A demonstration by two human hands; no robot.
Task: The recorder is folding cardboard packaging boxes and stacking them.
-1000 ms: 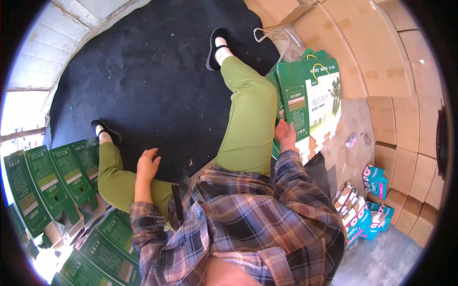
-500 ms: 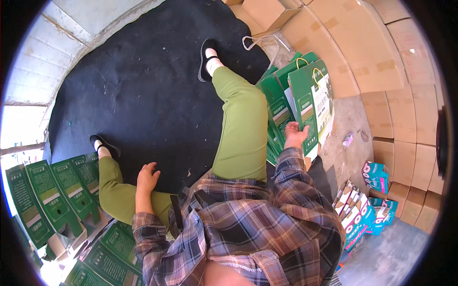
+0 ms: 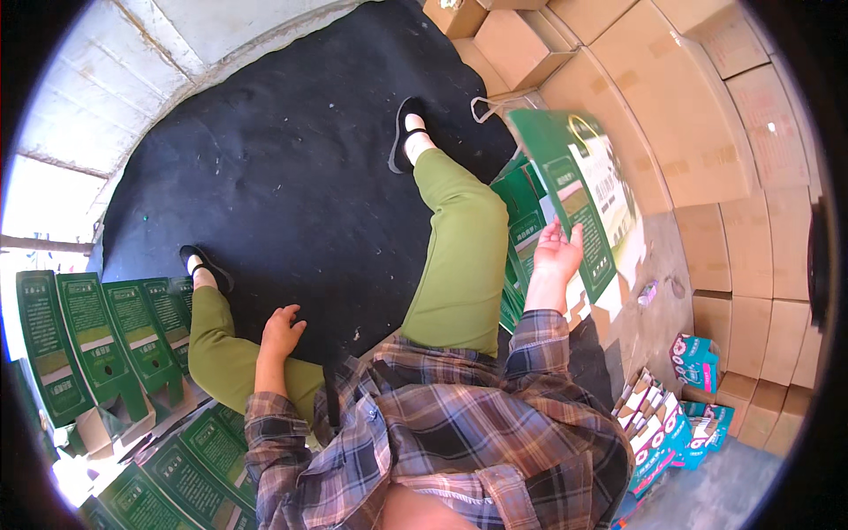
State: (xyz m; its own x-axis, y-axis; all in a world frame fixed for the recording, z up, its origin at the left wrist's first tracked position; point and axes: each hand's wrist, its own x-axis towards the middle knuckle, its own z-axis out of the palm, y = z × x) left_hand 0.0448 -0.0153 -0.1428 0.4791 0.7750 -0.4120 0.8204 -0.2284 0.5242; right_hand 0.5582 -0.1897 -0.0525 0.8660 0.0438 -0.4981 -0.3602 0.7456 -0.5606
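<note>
Right grip (image 3: 557, 258): your thumb and fingers are closed on the left edge of the green carton, the thumb lying on its printed side.
Left grip (image 3: 283, 330): released, fingers loosely curled; you have it near your left thigh, with the black mat (image 3: 265, 194) beyond it.
Green carton (image 3: 583, 225): tilted, to the right of your right knee, in front of other cartons; its upper part is blurred.
Green side (image 3: 590, 243): a narrow dark green panel facing you, with a framed block of pale print and a light band across its middle.
White face (image 3: 614, 190): broader, on the panel's right, with dark lettering, green artwork and a green strip along the top, all smeared by blur.
Yellow handle (image 3: 572, 130): a thin cord loop at the carton's upper end.
Lower end: white, jagged flaps show there; you cannot tell whether all belong to the held carton.
Carton stack (image 3: 523, 212): more green cartons, between your right knee and the held one.
Carton rows (image 3: 115, 344): green cartons stand beside your left leg, with others nearer your left sleeve.
Brown boxes (image 3: 627, 97): piled along your right.
Teal packs (image 3: 658, 446): on the floor (image 3: 715, 468), right of your right sleeve.
</note>
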